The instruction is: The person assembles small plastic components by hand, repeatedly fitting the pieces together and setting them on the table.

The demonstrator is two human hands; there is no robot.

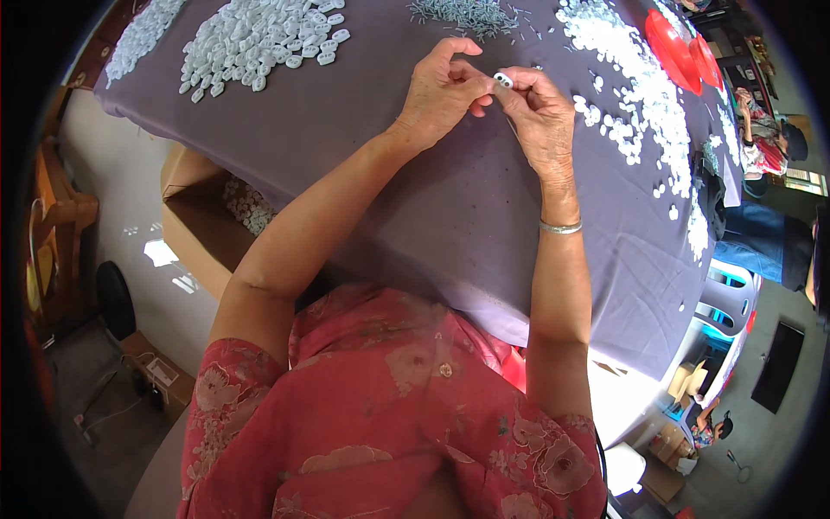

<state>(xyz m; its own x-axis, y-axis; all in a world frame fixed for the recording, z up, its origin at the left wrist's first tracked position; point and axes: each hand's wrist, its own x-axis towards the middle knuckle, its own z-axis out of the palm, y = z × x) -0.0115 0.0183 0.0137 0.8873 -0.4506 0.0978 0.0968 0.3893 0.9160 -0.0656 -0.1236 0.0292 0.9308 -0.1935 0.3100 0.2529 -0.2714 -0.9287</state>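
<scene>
Over the purple-grey tablecloth, my right hand (543, 117) pinches a small white oval plastic piece (502, 80) with two dark holes between thumb and fingers. My left hand (443, 93) comes up against it from the left, thumb and forefinger pressed together at the piece's edge. Whatever those left fingertips hold, if anything, is too small to make out. Beyond my left hand lies a heap of similar white oval pieces (259, 39). Thin grey metal pins or screws (467, 15) are piled at the far middle, past both hands.
Small white parts (648, 104) spread along the table's right side, near red plastic dishes (673, 52). Another pale heap (143, 39) sits at the far left. An open cardboard box (194, 195) holding white pieces stands beside the table. Other people (765, 143) are at the right.
</scene>
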